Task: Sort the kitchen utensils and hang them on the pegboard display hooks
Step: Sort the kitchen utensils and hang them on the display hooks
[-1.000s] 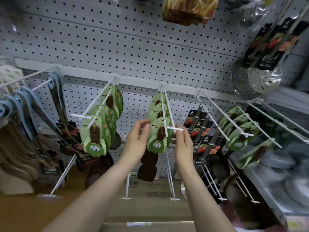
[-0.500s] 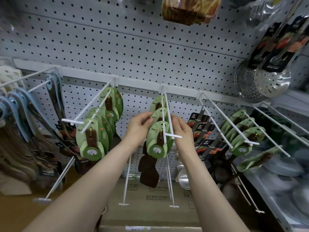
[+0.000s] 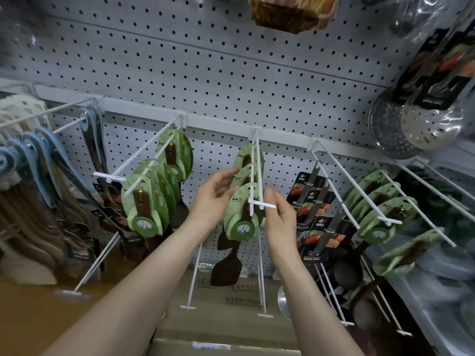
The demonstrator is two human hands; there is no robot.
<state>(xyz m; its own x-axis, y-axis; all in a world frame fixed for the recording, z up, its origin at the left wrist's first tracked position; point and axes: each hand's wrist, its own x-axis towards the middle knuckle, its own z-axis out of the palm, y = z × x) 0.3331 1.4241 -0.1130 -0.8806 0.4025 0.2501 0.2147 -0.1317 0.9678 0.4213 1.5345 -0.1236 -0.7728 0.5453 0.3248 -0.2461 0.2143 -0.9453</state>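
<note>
The front spatula [image 3: 240, 214] hangs by its green card near the tip of the middle hook [image 3: 257, 176] on the pegboard [image 3: 231, 73]. The left hand [image 3: 213, 199] keeps its grip pinched on the card's left edge, probably to steady it. The right hand [image 3: 280, 217] waits beside the hook's tip with fingers curled; I cannot tell whether its grip holds anything.

White pegboard [image 3: 231, 73] hooks [image 3: 262, 204] carry green-carded spatulas [image 3: 241, 217], perhaps 3 on the middle one.
</note>
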